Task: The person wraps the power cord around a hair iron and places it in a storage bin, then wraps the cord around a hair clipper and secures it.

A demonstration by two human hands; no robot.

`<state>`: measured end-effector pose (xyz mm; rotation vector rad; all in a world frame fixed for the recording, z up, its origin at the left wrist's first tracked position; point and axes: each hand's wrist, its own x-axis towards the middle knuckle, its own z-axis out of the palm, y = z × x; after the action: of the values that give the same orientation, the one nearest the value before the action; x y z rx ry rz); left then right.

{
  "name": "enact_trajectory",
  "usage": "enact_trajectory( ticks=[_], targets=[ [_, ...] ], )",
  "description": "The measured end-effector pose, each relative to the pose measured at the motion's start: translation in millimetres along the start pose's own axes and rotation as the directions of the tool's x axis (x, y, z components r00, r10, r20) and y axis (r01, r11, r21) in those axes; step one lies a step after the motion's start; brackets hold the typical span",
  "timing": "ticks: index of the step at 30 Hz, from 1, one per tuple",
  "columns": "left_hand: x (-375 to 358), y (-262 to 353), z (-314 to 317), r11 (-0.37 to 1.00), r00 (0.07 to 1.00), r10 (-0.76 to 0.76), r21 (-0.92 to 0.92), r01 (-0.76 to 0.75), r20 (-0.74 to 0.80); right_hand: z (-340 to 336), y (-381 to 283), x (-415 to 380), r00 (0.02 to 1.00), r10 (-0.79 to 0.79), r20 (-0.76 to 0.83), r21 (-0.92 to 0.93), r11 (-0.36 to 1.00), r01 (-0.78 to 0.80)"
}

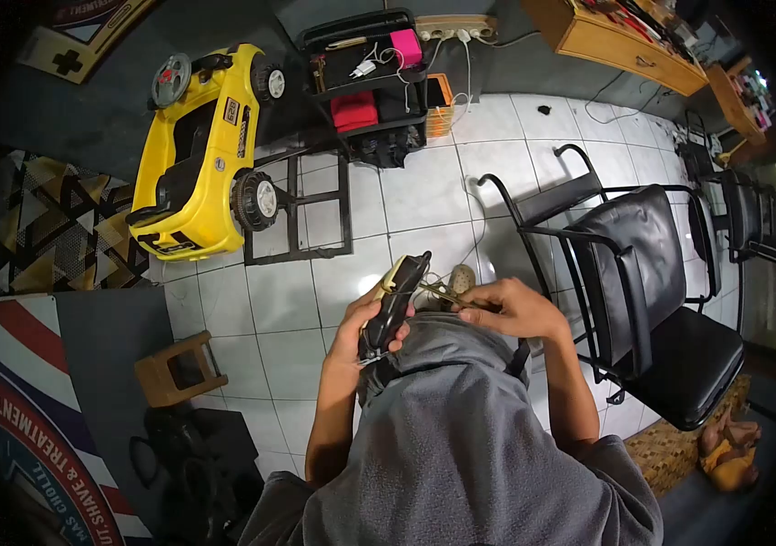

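My left hand (357, 326) is wrapped round a hair clipper (394, 305) with a glossy black body and a pale yellow side, held tilted above my lap. A thin brass-coloured tool (443, 292) is pinched in the fingers of my right hand (517, 309); its far end points at the clipper and overlaps the thin cord loops beside it. The exact kind of this tool cannot be made out. Grey cloth (461, 419) covers my lap below both hands. Beyond the tool, a speckled shoe tip (463, 277) shows on the floor.
A yellow toy car (215, 155) stands at left, beside a black metal frame (322, 254). Behind it is a black shelf cart (361, 77) with a charger and pink box. Black chairs (643, 264) stand at right. A brown stool (179, 369) sits at lower left on white tiles.
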<state>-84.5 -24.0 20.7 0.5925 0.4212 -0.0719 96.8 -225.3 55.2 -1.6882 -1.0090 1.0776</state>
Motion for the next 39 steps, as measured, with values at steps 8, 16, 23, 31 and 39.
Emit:
enact_trajectory(
  ticks=[8, 16, 23, 31, 39],
  targets=[
    [6, 13, 22, 0.997, 0.998, 0.069, 0.024, -0.069, 0.004, 47, -2, 15, 0.963, -0.032, -0.267, 0.004, 0.999, 0.034],
    [11, 9, 32, 0.984, 0.986, 0.169, 0.068, -0.167, -0.016, 56, 40, 26, 0.894, -0.113, -0.434, -0.117, 0.991, 0.068],
    [7, 11, 43, 0.765, 0.88, 0.421, 0.607, -0.214, -0.22, 49, 28, 16, 0.941, -0.035, -0.336, -0.055, 0.998, 0.018],
    [5, 28, 37, 0.412, 0.716, 0.678, 0.893, -0.183, -0.166, 11, -40, -34, 0.942, -0.036, -0.335, -0.208, 0.977, -0.037],
    [10, 18, 53, 0.11, 0.775, 0.587, 0.926, -0.362, 0.233, -15, -106, -5, 0.875, -0.429, -0.223, -0.207, 0.898, 0.388]
  ],
)
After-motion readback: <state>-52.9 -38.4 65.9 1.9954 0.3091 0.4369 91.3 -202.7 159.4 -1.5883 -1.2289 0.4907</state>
